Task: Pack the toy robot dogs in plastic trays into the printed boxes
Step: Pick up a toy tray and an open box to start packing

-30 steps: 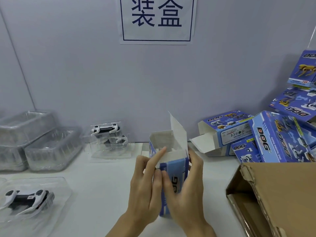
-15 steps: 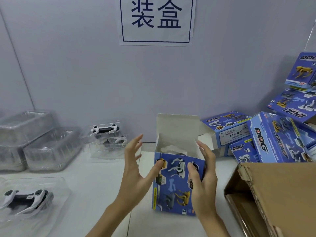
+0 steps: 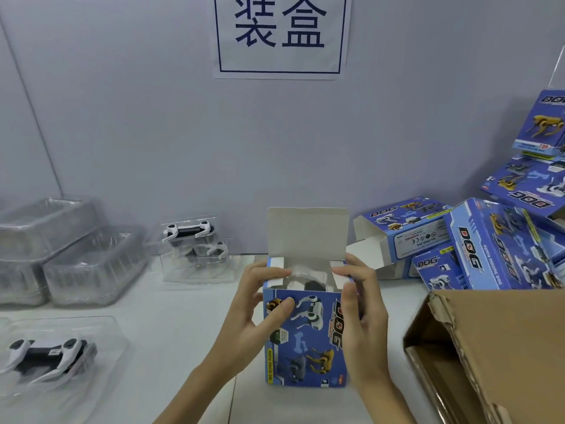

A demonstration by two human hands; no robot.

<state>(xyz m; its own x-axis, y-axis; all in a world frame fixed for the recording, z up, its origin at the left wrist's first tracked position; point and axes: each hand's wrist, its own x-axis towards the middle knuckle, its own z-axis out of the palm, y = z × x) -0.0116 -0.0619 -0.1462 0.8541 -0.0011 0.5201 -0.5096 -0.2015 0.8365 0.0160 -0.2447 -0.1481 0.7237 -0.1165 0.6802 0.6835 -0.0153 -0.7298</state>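
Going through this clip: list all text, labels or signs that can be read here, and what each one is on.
"装盒": paper sign on the wall.
"DOG", sideways: front of the held box, gripped by left hand and right hand.
"DOG": tilted box at right.
"DOG": small box behind it.
"DOG", upside down: stacked box.
Fine print on the box sides and the toy's sticker: too small to read.

A white paper sign [image 3: 282, 36] with two big dark blue characters inside a blue frame is stuck on the pale grey wall [image 3: 137, 117] at the back. An open brown cardboard carton [image 3: 501, 347] with a torn flap edge is parked on the white bench [image 3: 171, 332], lower right corner.
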